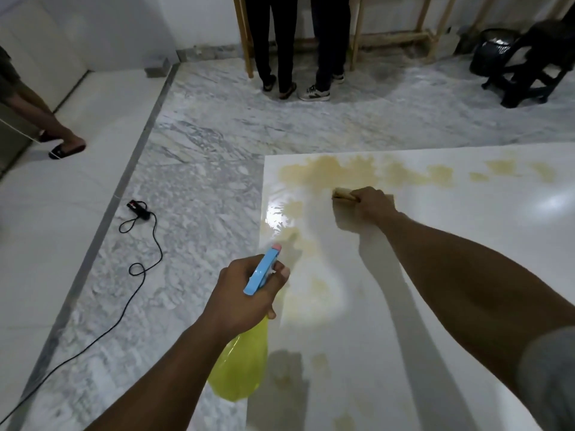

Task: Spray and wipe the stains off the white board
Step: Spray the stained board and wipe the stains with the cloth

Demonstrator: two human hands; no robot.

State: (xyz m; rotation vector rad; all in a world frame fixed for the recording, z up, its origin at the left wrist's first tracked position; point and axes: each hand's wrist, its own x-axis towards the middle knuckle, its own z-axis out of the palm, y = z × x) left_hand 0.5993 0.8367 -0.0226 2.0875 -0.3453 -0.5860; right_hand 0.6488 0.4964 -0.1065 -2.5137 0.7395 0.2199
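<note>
The white board [466, 244] lies flat on the marble floor, filling the right half of the view. Yellowish-brown stains [357, 172] spread along its far edge, with fainter patches down its left side. My right hand [370, 202] presses a stained sponge [343, 193] onto the board just below the far stains. My left hand [245, 293] grips a spray bottle [239, 365] with a yellow body and blue trigger head, held over the board's left edge, nozzle pointing away from me.
A black cable with a plug block [138, 209] snakes across the floor at left. Two people's legs [298, 57] stand at the far wooden frame. Another person's foot in a sandal [67, 149] is far left. A black stool [529, 66] stands far right.
</note>
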